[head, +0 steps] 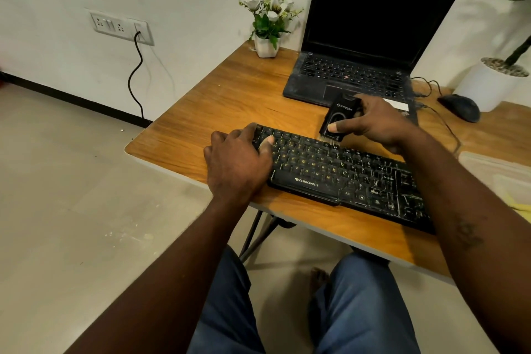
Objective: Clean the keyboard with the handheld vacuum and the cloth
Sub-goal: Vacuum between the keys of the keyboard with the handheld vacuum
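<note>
From the head camera I see a black keyboard (342,172) lying slantwise on the wooden table (218,100), its near edge close to the table's front rim. My left hand (237,162) lies flat over the keyboard's left end, fingers spread loosely across the keys and thumb resting on a key; it pins the board down but grasps nothing. My right hand (373,122) is wrapped firmly around a small black handheld vacuum (339,118), thumb across its front. The vacuum stands nearly upright, its brush tip touching the keyboard's top row of keys. Behind it sits an open laptop (362,46) with a dark screen. A mouse (459,108) lies to the right, and a small pot of white flowers (268,20) stands at the table's far corner. I cannot pick out the cloth for certain.
</note>
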Tool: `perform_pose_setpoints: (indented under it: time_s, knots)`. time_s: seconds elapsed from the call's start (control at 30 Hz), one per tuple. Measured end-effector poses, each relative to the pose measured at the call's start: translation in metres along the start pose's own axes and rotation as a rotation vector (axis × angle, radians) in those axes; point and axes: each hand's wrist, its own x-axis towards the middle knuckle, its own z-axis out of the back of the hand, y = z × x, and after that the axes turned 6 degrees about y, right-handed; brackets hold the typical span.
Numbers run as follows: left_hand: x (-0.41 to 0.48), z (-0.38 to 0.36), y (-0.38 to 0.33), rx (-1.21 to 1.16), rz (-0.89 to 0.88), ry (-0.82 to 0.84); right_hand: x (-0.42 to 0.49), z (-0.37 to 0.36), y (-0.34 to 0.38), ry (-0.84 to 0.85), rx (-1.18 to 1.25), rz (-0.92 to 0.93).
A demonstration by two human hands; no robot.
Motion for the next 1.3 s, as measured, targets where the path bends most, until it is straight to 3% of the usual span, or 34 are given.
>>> perform_pose_setpoints:
  time_s: [0.63,1.3]
  knots:
    - [0.002,0.001,-0.002,0.018,0.040,0.016,0.082,-0.102,0.067,0.051,-0.013,0.118]
    - [-0.001,0.000,-0.005,0.073,0.018,-0.033,-0.029,0.047,-0.013,-0.017,-0.243,-0.126]
